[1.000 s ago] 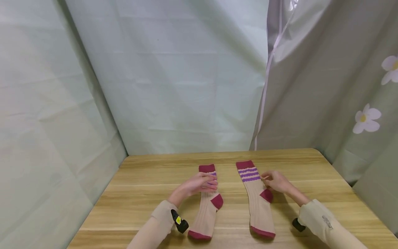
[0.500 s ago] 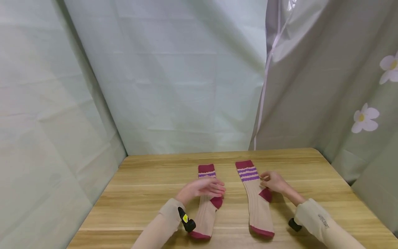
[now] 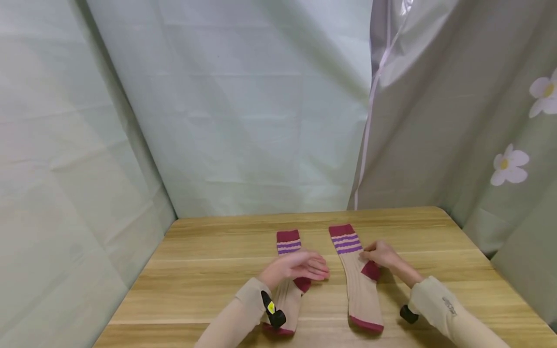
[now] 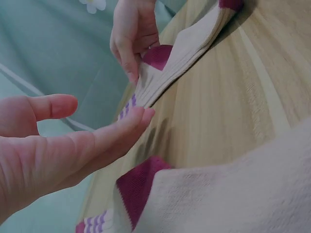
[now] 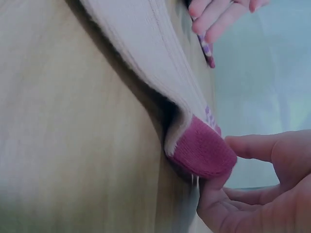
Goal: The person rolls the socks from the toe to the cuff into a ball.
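Two beige ribbed socks with maroon cuffs, heels and toes and purple stripes lie flat, cuffs toward the far edge. Over the left sock (image 3: 292, 302) hovers my left hand (image 3: 302, 266), fingers straight and pointing right, thumb apart in the left wrist view; it hides part of the leg and heel. My right hand (image 3: 381, 255) pinches the right edge of the right sock (image 3: 362, 290) just above its maroon heel (image 5: 204, 148). In the right wrist view the thumb lies on top and a finger is under that edge, which is slightly raised.
The wooden table (image 3: 209, 270) has rounded far corners. Behind it hangs a pale curtain (image 3: 261, 121), with a grey flowered one (image 3: 461, 145) at the right. A small black wrist camera (image 3: 276, 316) sits below the left sleeve cuff.
My left hand has moved right and nearer along the left sock, from its stripes to over its heel. The right hand has shifted slightly left at the right sock's edge, its fingers closing there.
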Action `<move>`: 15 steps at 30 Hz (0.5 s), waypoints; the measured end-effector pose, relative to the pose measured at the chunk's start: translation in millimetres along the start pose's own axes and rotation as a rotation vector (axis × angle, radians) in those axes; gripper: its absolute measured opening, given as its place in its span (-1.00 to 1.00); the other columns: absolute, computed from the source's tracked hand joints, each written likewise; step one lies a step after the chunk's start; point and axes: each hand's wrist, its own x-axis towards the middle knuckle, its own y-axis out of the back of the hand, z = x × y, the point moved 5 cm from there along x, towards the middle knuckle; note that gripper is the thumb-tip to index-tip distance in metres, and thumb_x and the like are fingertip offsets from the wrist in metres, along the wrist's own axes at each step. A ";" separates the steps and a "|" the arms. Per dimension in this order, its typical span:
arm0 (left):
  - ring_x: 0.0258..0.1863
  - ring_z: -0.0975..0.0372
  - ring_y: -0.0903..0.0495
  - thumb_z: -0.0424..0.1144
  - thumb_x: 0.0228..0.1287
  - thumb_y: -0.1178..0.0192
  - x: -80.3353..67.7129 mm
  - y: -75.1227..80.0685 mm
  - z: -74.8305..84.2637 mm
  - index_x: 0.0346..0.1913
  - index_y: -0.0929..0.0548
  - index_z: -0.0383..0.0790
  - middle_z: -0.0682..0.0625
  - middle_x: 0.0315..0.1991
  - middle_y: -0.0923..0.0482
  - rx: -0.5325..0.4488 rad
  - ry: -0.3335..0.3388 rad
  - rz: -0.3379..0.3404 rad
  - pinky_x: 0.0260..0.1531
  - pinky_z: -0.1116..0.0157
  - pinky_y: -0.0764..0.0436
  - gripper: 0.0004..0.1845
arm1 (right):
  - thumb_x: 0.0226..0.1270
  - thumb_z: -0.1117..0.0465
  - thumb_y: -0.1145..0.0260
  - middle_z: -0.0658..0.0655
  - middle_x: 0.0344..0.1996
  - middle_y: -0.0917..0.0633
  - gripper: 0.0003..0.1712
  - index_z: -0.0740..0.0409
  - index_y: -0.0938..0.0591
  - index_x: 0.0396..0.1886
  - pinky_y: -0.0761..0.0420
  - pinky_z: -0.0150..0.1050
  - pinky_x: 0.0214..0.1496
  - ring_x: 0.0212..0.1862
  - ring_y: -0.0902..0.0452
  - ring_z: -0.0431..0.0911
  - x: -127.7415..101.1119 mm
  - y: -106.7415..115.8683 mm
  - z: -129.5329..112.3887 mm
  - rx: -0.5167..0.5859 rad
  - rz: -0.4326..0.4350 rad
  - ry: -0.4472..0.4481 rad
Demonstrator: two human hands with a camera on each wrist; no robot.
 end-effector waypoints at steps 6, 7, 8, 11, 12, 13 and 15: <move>0.29 -0.27 -0.35 -0.27 0.51 0.13 5.8 -7.4 -3.5 0.32 -0.24 -0.61 -0.52 0.26 -0.33 -0.032 0.033 -0.018 0.31 -0.07 -0.31 -0.50 | 0.28 0.17 -0.28 0.47 -0.12 -0.62 -0.46 0.59 -0.52 0.04 -0.59 -0.15 -0.14 -0.18 -0.55 0.07 2.0 -3.5 -2.5 -0.039 0.025 -0.003; 0.29 -0.27 -0.35 -0.27 0.51 0.13 6.8 -8.6 -4.3 0.32 -0.24 -0.61 -0.52 0.26 -0.33 -0.035 0.037 -0.019 0.31 -0.07 -0.30 -0.50 | 0.27 0.17 -0.28 0.52 -0.03 -0.59 -0.45 0.60 -0.52 0.04 -0.59 -0.07 -0.03 -0.08 -0.55 0.13 2.5 -4.6 -3.2 -0.042 0.025 0.000; 0.29 -0.27 -0.35 -0.28 0.51 0.13 7.7 -9.6 -5.1 0.32 -0.24 -0.61 -0.52 0.26 -0.33 -0.037 0.039 -0.019 0.31 -0.07 -0.31 -0.50 | 0.27 0.17 -0.28 0.54 0.03 -0.56 -0.45 0.60 -0.52 0.03 -0.56 -0.01 0.07 0.01 -0.53 0.18 3.0 -5.9 -4.0 -0.047 0.025 0.010; 0.30 -0.28 -0.33 -0.29 0.50 0.13 10.3 -12.5 -7.4 0.32 -0.22 -0.62 -0.54 0.26 -0.32 -0.045 0.046 -0.024 0.32 -0.08 -0.29 -0.50 | 0.27 0.20 -0.25 0.55 0.06 -0.54 -0.48 0.60 -0.52 0.04 -0.47 0.10 0.18 0.08 -0.50 0.23 4.8 -11.4 -5.1 -0.002 0.002 0.030; 0.30 -0.29 -0.32 -0.29 0.50 0.13 11.0 -13.4 -8.1 0.32 -0.21 -0.62 -0.54 0.27 -0.31 -0.048 0.049 -0.027 0.33 -0.08 -0.28 -0.50 | 0.27 0.22 -0.22 0.56 0.08 -0.53 -0.47 0.61 -0.50 0.06 -0.45 0.11 0.20 0.09 -0.49 0.24 5.2 -13.3 -5.2 0.019 -0.009 0.034; 0.31 -0.29 -0.31 -0.30 0.50 0.14 11.6 -14.3 -8.3 0.33 -0.20 -0.62 -0.55 0.27 -0.30 -0.050 0.052 -0.032 0.34 -0.08 -0.27 -0.50 | 0.29 0.22 -0.19 0.57 0.11 -0.51 -0.46 0.63 -0.47 0.09 -0.44 0.12 0.23 0.11 -0.47 0.25 5.4 -15.2 -5.2 0.038 -0.024 0.038; 0.32 -0.29 -0.29 -0.30 0.50 0.14 12.8 -16.0 -9.0 0.33 -0.18 -0.62 -0.56 0.28 -0.28 -0.053 0.056 -0.038 0.35 -0.08 -0.25 -0.49 | 0.35 0.24 -0.11 0.59 0.20 -0.41 -0.41 0.66 -0.36 0.19 -0.35 0.16 0.31 0.22 -0.38 0.32 5.0 -18.8 -4.8 0.108 -0.064 0.030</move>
